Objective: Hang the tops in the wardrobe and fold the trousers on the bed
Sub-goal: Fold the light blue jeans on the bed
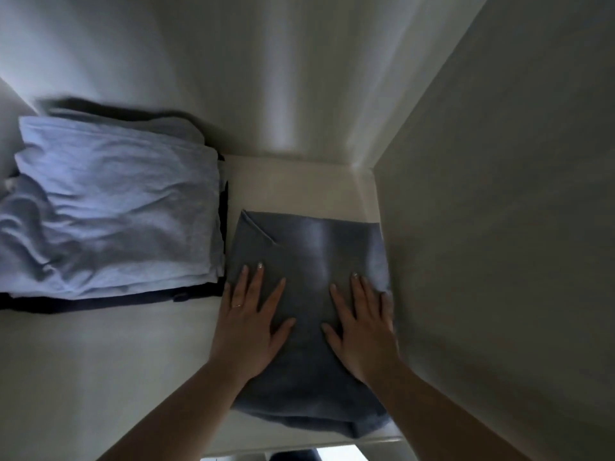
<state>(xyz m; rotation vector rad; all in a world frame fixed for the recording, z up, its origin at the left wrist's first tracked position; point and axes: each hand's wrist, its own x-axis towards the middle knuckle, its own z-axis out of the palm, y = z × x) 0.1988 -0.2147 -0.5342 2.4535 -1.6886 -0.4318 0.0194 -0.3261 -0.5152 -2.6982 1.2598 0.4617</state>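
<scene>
Because the shelf (299, 181) is the biggest thing in front of me, I start there: a pale board boxed in by a back wall and a side wall (499, 227) on my right. On its left part sits a stack of folded clothes (113, 207), light blue on top and dark layers beneath. Just beside that stack, and close against the side wall, lie the folded jeans (309, 247), their near edge reaching the front lip of the shelf.

I judge them fairly heavy and stiff for cloth, thick enough to keep a fold yet apt to spring up at the edges, and not slippery. To shift them I would slide my palms under the two long sides, or grip the near folded edge, so the layers stay together.

They are faded blue-grey denim, a neat rectangle, with a paler worn streak down the middle and one slanting flap at the far left corner.

My left hand (249, 324) and right hand (361, 331) both lie flat on the denim, fingers straight and spread wide, pressing rather than holding anything.
</scene>
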